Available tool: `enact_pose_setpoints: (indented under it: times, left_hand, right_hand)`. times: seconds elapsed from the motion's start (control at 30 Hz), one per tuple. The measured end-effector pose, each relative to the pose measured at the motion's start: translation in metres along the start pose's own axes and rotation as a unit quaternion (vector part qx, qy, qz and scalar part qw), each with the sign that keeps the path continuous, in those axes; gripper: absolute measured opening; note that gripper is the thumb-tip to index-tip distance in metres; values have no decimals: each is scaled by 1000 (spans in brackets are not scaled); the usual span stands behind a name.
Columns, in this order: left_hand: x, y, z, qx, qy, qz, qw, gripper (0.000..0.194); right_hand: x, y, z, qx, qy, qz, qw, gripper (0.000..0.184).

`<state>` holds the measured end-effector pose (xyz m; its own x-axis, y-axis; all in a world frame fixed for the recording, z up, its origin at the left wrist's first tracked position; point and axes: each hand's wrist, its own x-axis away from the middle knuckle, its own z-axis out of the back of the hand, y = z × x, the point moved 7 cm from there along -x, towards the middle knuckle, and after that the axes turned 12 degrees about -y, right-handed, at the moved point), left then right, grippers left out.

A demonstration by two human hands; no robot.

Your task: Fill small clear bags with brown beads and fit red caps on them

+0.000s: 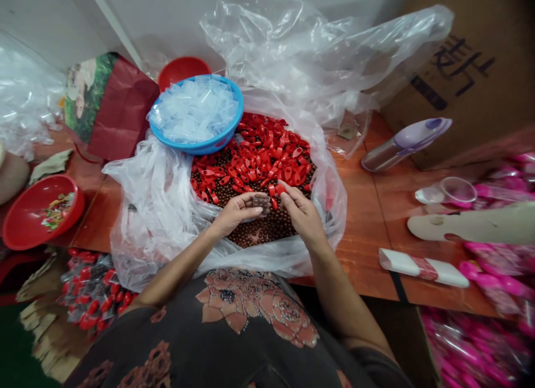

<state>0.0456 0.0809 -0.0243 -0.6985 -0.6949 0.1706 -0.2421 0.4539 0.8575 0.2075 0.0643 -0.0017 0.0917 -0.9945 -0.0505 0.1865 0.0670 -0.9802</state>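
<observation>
We're looking down on a heap of glossy red plastic pieces (259,154) and round dark-brown beads (267,229), piled together inside a wide, crumpled clear plastic bag (159,209). The left hand (236,212) is palm up at the heap's 6 o'clock, its fingers (251,201) curled around a small clear plastic pouch (262,205) with something dark inside. The right hand (301,215) is just beside it, and its fingertips (284,190) are pinched on one small red plastic piece (278,189). At 11 o'clock, a round blue plastic bowl (234,126) brimming with small clear pouches sits on the bag's edge, with a red plastic bowl (184,70) behind it. Over at 9 o'clock, a red plastic basin (25,221) holds mixed scraps on the orange-brown wooden table (363,221). At 3 o'clock we've got a lilac-and-steel vacuum flask (405,145), and a brown cardboard box (468,81) printed with dark characters stands at 2 o'clock. Bright pink packaged goods (476,343) are piled at 4 o'clock, and bagged red-and-black items (92,290) sit at 8 o'clock.
</observation>
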Motion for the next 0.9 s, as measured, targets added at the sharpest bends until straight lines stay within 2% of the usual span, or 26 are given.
enact_pose_setpoints:
  times: [0.13, 0.33, 0.47, 0.57, 0.77, 0.9]
  left_hand:
    - [-2, -5, 1, -45, 22, 14, 999, 51]
    - [3, -6, 5, -90, 49, 15, 995, 45]
    - [8, -10, 5, -14, 69, 28, 997, 49]
    - [11, -13, 2, 67, 70, 36, 995, 45]
    - [17, -16, 3, 121, 60, 18, 991, 34]
    - [22, -20, 6, 157, 41, 17, 987, 30]
  right_hand:
    - [-10, -2, -6, -13, -52, 13, 998, 35]
    - [-13, -3, -10, 65, -93, 60, 992, 27]
    - [-17, -1, -6, 40, -86, 43, 995, 29]
    - [-21, 0, -4, -4, -91, 23, 996, 31]
    - [-25, -2, -19, -45, -169, 17, 985, 36]
    - [-22, -4, -28, -45, -186, 24, 981, 34]
